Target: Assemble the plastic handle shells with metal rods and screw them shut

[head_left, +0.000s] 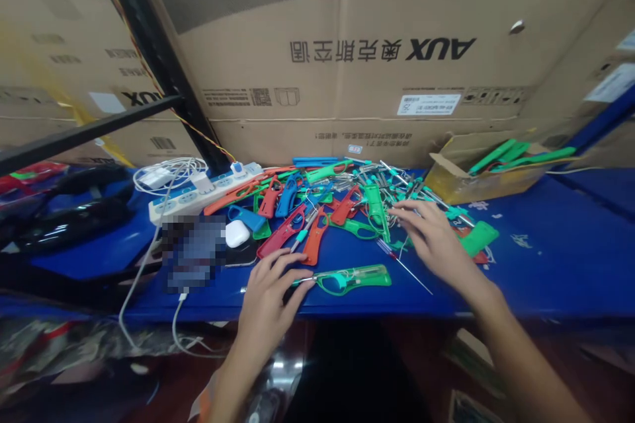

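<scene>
A green lighter shell (367,277), with clear and teal parts and a metal tube, lies near the front of the blue table. My left hand (270,294) pinches its tube end between thumb and fingers, the shell pointing right. My right hand (434,241) reaches over the right part of the pile, fingers stretched and slightly apart. Close to those fingertips is a green shell (376,206); whether they touch any small piece is unclear. Below them lies a thin screwdriver (409,272). Orange shells (316,238) and a red shell (284,231) rest beyond my left hand.
Metal tubes with teal ends (384,178) heap at the back. An open carton (446,178) holding green shells stands back right. To the left are a white power strip (198,195), an earbud case (237,233) and a blurred-out device (196,254) on a cable. Large cardboard boxes (347,0) wall the back.
</scene>
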`<state>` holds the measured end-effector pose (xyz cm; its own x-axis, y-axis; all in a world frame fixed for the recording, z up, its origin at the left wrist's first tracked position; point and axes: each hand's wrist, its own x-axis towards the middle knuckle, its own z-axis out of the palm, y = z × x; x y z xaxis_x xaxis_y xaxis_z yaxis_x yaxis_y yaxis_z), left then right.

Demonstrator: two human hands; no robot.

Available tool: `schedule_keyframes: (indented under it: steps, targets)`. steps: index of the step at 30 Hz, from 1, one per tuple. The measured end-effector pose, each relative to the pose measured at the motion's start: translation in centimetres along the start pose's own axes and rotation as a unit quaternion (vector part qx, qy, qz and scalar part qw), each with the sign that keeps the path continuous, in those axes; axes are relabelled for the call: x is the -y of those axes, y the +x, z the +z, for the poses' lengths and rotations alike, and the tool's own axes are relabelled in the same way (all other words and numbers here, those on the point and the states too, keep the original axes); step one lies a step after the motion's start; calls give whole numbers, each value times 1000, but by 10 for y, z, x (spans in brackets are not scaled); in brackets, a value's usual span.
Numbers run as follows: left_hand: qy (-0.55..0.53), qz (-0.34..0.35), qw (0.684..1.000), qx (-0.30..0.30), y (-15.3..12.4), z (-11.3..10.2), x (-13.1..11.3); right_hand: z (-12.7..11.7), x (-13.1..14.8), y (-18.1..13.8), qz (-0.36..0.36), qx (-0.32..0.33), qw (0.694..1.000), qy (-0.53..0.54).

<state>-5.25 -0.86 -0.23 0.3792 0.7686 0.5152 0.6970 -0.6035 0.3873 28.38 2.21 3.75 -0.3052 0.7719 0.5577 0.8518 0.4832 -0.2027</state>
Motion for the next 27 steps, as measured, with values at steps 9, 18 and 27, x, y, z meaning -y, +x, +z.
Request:
schedule_keyframes:
  steps: [9,18,27]
  targets:
    - [-2,5,1000,-12,-3,5,4,13,-38,22,-110,102,984,-96]
    - [70,89,993,24,-3,3,-2,19,-21,29,-144,110,979,-97]
    - [90,115,989,29,-1,2,-2,33,-17,45,-160,88,979,-88]
